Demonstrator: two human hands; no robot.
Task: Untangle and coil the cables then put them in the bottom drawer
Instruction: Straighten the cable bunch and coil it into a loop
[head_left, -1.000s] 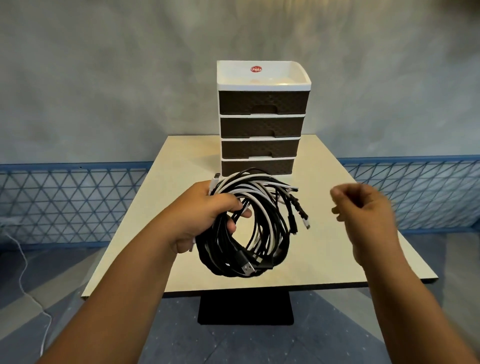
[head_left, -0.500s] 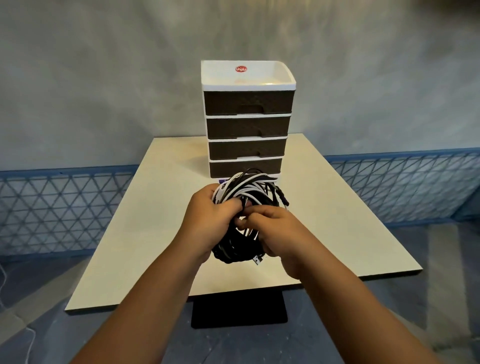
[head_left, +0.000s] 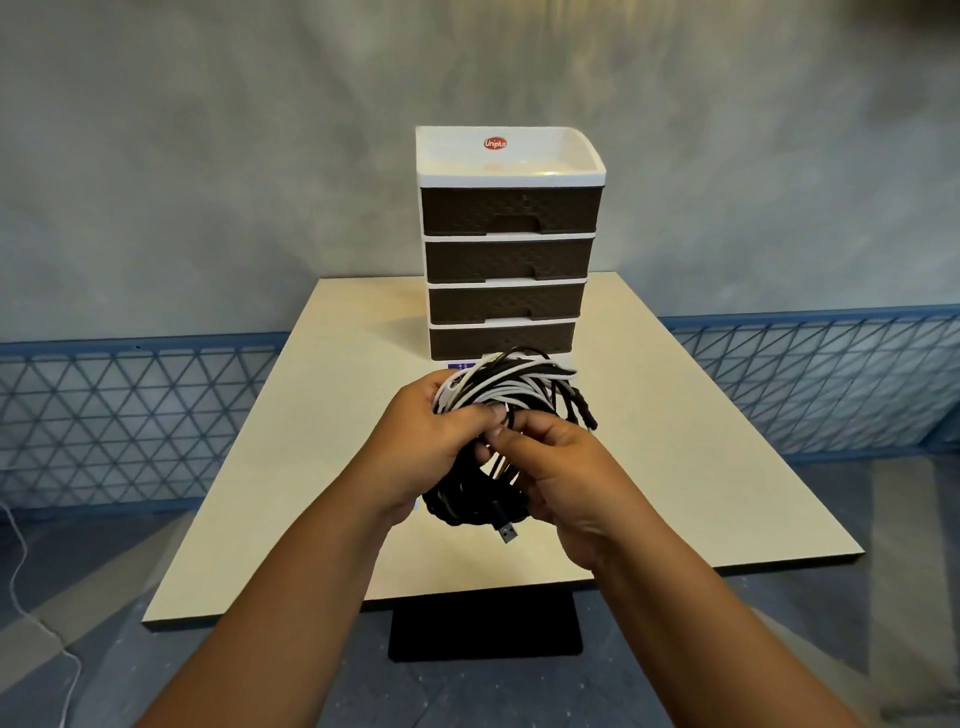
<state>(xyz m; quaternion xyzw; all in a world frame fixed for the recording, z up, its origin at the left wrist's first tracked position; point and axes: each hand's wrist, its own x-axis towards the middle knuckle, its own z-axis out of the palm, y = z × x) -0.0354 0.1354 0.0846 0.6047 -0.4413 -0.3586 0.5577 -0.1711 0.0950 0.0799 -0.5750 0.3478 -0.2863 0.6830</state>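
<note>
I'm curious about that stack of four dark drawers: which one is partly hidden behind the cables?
The bottom drawer. The cable bundle held in both hands covers its lower edge; the three drawers above show fully, handle notches included.

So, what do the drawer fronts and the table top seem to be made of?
The drawer fronts look like dark brown moulded plastic with a woven, rattan-like pattern, matt, set in a glossy white plastic frame. The table top looks like smooth cream laminate over board, going by its thin dark edge, but I cannot be sure.
</note>
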